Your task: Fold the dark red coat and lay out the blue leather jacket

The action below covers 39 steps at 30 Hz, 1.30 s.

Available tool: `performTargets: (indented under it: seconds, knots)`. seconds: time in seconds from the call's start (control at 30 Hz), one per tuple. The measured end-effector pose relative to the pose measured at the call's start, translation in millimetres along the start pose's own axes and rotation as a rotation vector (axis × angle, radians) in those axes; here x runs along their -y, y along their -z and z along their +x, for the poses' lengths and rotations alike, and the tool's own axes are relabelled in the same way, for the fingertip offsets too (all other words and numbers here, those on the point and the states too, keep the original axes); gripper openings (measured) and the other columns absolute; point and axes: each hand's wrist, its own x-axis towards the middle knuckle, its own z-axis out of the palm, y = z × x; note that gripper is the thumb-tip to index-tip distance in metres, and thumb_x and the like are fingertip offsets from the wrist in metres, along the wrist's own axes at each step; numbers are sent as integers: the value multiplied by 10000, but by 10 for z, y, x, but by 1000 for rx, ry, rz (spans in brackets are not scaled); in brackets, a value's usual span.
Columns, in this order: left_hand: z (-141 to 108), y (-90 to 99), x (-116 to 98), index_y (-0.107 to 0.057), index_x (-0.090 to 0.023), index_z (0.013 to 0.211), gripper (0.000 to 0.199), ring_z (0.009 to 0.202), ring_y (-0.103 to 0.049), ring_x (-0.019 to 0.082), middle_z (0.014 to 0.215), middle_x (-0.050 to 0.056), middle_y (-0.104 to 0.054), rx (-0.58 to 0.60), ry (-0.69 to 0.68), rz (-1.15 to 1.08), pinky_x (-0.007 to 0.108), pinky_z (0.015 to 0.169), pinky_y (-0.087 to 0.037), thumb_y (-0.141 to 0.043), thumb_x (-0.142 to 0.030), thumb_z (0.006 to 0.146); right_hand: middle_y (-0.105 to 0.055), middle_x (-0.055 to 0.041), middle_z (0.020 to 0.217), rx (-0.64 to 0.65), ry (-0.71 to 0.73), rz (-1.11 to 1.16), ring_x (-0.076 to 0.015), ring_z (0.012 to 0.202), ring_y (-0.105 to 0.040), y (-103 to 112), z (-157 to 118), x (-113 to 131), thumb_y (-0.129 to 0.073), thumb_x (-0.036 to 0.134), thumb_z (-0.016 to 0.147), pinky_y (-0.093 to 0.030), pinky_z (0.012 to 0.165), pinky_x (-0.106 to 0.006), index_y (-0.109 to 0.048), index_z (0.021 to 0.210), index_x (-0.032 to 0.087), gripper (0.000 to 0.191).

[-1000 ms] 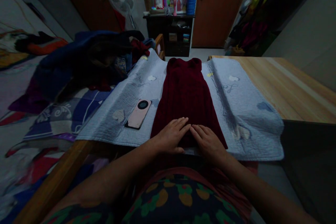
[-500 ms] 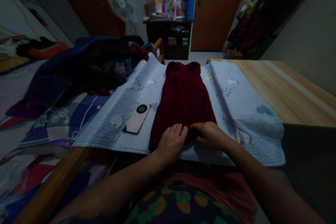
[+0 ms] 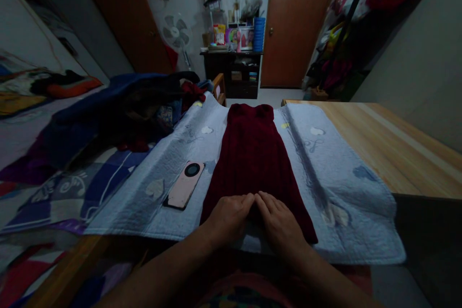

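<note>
- Head view: left hand (image 3: 229,214) and right hand (image 3: 279,221), fingertips close together, at the near end of the dark red garment (image 3: 252,154); impossible to tell gripping from resting.
- Ahead of the hands, most of the garment, flat on a pale quilted cloth (image 3: 335,168).
- Left and ahead, a pink phone (image 3: 183,190).
- Farther left, a heap of clothes (image 3: 119,103).
- Right and ahead, a wooden tabletop (image 3: 368,142).
</note>
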Motion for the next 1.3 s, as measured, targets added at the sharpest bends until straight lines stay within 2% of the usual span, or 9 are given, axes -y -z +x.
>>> performTargets:
  seconds: [0.13, 0.23, 0.4, 0.47, 0.57, 0.67, 0.8, 1.07, 1.3]
  knots:
    - [30, 18, -19, -423, -216, 979, 341, 892, -645, 239, 948, 50, -664, 32, 24, 5, 325, 748, -499, -522, -59, 693, -596, -139, 1271, -5, 13, 34, -248, 1137, -563, 60, 76, -43, -473, 31, 852, -473, 915, -375, -496, 1291, 126, 450]
    - [37, 76, -22, -427, -218, 997, 350, 894, -642, 243, 956, 49, -667, 52, 48, 2, 322, 740, -491, -557, -96, 696, -659, -90, 1117, 69, -4, 78, -207, 984, -625, 156, 142, -40, -483, 39, 860, -484, 833, -330, -559, 1178, 161, 349]
    - [135, 483, 162, -509, -233, 1032, 428, 932, -630, 236, 1019, 28, -656, 194, -89, -157, 293, 743, -482, -722, -391, 695, -661, -30, 939, 181, 34, 76, -181, 830, -627, 317, 236, -71, -490, 76, 880, -441, 732, -305, -568, 1097, 202, 262]
    - [277, 657, 284, -540, -243, 1075, 307, 905, -639, 189, 997, 4, -670, 269, -159, -268, 257, 737, -480, -619, -387, 817, -653, -26, 930, 190, 55, 58, -182, 808, -616, 373, 266, -89, -493, 84, 878, -420, 706, -308, -570, 1050, 205, 224]
    - [590, 739, 419, -554, -221, 1159, 268, 1060, -605, 186, 1142, 38, -652, 128, -192, -244, 299, 905, -456, -486, -295, 910, -642, -20, 912, 198, 76, 37, -187, 784, -600, 438, 307, -102, -496, 85, 871, -393, 679, -317, -561, 994, 209, 187]
    - [922, 606, 460, -493, -218, 1314, 404, 1369, -355, 254, 1429, 79, -479, 57, -271, -96, 437, 1102, -295, -483, -306, 920, -635, -21, 898, 199, 94, 26, -191, 775, -587, 458, 334, -103, -498, 83, 864, -376, 670, -320, -549, 971, 207, 172]
    - [1242, 343, 471, -365, -261, 1435, 548, 1446, -177, 280, 1542, 76, -311, 23, -381, 32, 550, 1133, -174, -471, -438, 927, -634, -24, 901, 198, 112, 20, -191, 772, -582, 427, 338, -107, -495, 87, 867, -370, 671, -317, -541, 981, 205, 170]
    - [1434, -89, 643, -406, -238, 1419, 627, 1430, -233, 282, 1510, 105, -366, 81, -455, 50, 549, 1132, -175, -458, -578, 895, -648, -26, 916, 248, 94, 47, -194, 788, -601, 458, 396, -159, -479, 91, 872, -382, 678, -306, -550, 966, 212, 168]
    - [1455, -82, 687, -393, -234, 1423, 640, 1436, -212, 288, 1521, 115, -341, 119, -451, -10, 568, 1131, -160, -494, -562, 882, -679, -46, 1035, 294, 100, 117, -199, 858, -645, 661, 574, -263, -454, 94, 866, -416, 711, -289, -583, 998, 200, 213]
